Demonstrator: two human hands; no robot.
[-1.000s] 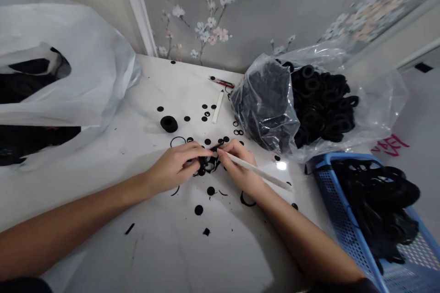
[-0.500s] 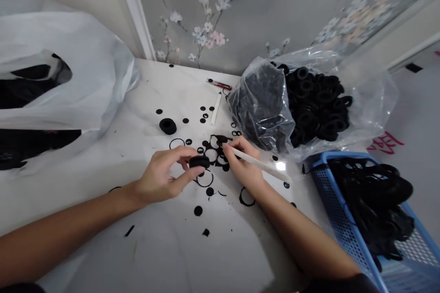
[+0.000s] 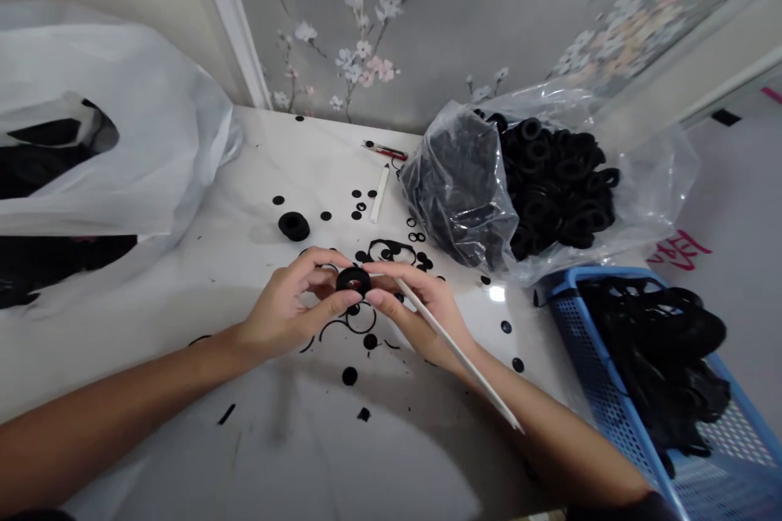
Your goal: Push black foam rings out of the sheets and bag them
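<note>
We see, well to the left of the clear bag (image 3: 461, 187), a white bag (image 3: 164, 98). Less far left of the clear bag, a stack of rings (image 3: 299, 234) sits on the surface (image 3: 293, 440). Our left grip (image 3: 290, 301), nearer us and left of the clear bag, pinches the black ring (image 3: 345, 274). Just left of the clear bag lie a white pencil (image 3: 380, 194) and a red cutter (image 3: 394, 152). Our right grip (image 3: 437, 301), on the clear bag's near side, clasps a slanting white stick (image 3: 461, 356), fingertips at the black ring's right edge. Right of the clear bag and nearer us, we see a blue basket (image 3: 590, 366).
</note>
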